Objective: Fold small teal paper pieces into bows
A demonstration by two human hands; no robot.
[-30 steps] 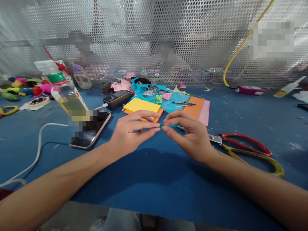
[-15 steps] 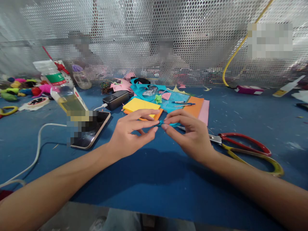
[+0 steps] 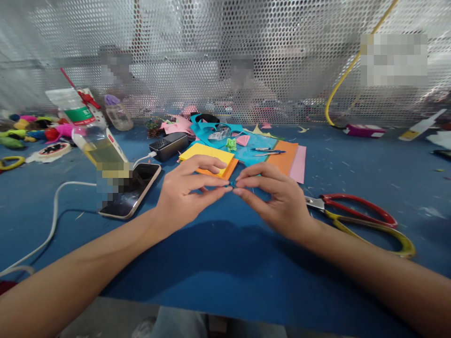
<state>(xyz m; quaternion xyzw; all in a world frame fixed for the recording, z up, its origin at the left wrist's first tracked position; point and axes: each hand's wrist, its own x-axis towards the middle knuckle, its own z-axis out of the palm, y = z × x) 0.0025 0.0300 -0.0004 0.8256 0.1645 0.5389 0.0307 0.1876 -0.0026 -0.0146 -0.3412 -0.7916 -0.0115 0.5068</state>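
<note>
A small blue paper piece [image 3: 232, 184] is pinched between the fingertips of both hands above the blue table. My left hand [image 3: 190, 190] grips its left side between thumb and index finger, the other fingers loosely bent. On the right side, my right hand [image 3: 276, 195] pinches it with thumb and fingers, which hide part of it. Just behind my left hand lie yellow paper sheets [image 3: 206, 155] over orange ones. Scissors [image 3: 359, 216] with red and yellow handles lie beside my right wrist, their blades partly hidden by the hand.
At the left are a phone [image 3: 130, 192] with a white cable, a tilted bottle [image 3: 91, 131] and colourful bundles. Behind the hands are a black speaker-like box [image 3: 171, 146], blue and pink paper scraps, and orange paper [image 3: 283, 157]. A perforated metal screen [image 3: 282, 61] stands behind.
Both hands have shifted slightly left and down with the blue piece. Less of the piece shows now; the blue part that stuck out behind my right fingers is no longer visible.
</note>
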